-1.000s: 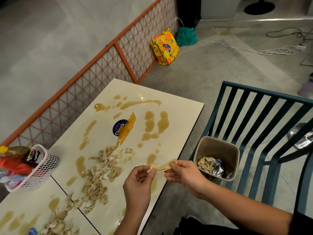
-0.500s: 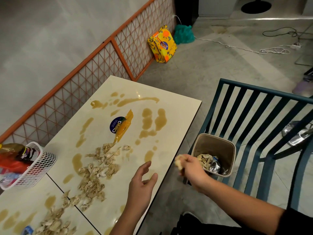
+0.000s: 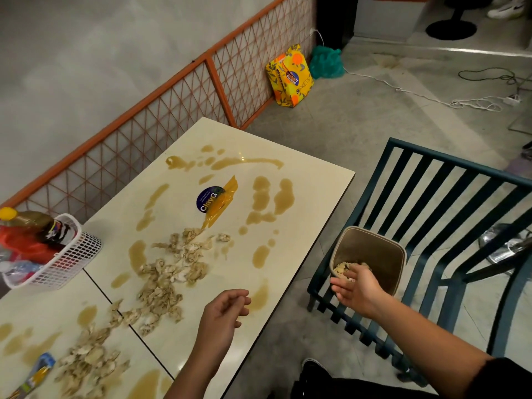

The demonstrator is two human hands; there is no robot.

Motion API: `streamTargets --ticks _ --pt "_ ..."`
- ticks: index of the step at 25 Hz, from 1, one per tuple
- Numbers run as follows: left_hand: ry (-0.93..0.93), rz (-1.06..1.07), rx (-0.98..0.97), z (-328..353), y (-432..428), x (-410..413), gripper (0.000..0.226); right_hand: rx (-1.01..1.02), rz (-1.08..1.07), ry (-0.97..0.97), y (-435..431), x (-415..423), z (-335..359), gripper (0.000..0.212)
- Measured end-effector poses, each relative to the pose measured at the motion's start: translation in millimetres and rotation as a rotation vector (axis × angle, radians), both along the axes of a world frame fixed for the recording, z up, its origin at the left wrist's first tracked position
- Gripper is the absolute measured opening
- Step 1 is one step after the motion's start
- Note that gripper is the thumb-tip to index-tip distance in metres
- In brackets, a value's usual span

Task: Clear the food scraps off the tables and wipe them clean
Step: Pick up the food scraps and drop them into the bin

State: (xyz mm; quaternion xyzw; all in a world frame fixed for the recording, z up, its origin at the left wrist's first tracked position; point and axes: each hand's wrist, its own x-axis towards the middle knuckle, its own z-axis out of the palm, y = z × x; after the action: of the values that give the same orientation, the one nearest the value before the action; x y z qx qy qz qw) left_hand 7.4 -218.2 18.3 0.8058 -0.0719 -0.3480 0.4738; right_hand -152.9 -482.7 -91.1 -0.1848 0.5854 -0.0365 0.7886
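Pale food scraps (image 3: 169,269) lie in a long heap across two cream tables (image 3: 311,180), among brown sauce spills (image 3: 270,197). A blue round sticker with a torn orange wrapper (image 3: 216,200) lies further back. A brown bin (image 3: 371,254) stands on the blue chair (image 3: 449,214) to the right, with scraps inside. My right hand (image 3: 357,286) hangs over the bin's near rim, fingers straight and spread, nothing in it. My left hand (image 3: 224,312) hovers above the table's near edge, fingers loosely curled and holding nothing.
A white basket (image 3: 72,254) with bottles and packets stands at the left edge. A small blue packet (image 3: 40,370) lies at the bottom left. An orange mesh fence (image 3: 201,90) runs behind the tables. A yellow bag (image 3: 290,76) and cables lie on the floor.
My right hand took the scrap from both hands to the bin and let it go there. My left hand stayed over the table edge.
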Motion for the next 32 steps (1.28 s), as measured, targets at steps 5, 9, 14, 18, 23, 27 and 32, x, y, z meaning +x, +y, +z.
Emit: streamTargets --ticks 5,9,14,18,23,27,32 --pt "0.002 0.113 -0.020 1 53 22 0.017 -0.257 0.366 0.000 44 45 34 0.028" --pt "0.030 0.231 -0.015 -1 122 37 0.017 -0.490 0.691 -0.011 106 101 65 0.020" --pt "0.069 0.425 0.024 -25 238 50 0.017 -0.707 1.242 -0.097 211 165 76 0.016" --pt "0.107 0.559 0.016 -43 318 48 0.015 -0.884 1.665 -0.126 293 199 75 0.018" --pt "0.119 0.666 0.001 -67 396 38 0.015 -1.096 1.998 -0.219 395 230 69 0.026" --pt "0.137 0.692 0.005 -85 435 24 0.014 -1.236 2.233 -0.333 466 240 58 0.035" --pt "0.147 0.720 0.023 -103 473 9 0.015 -1.494 2.489 -0.271 523 248 35 0.040"
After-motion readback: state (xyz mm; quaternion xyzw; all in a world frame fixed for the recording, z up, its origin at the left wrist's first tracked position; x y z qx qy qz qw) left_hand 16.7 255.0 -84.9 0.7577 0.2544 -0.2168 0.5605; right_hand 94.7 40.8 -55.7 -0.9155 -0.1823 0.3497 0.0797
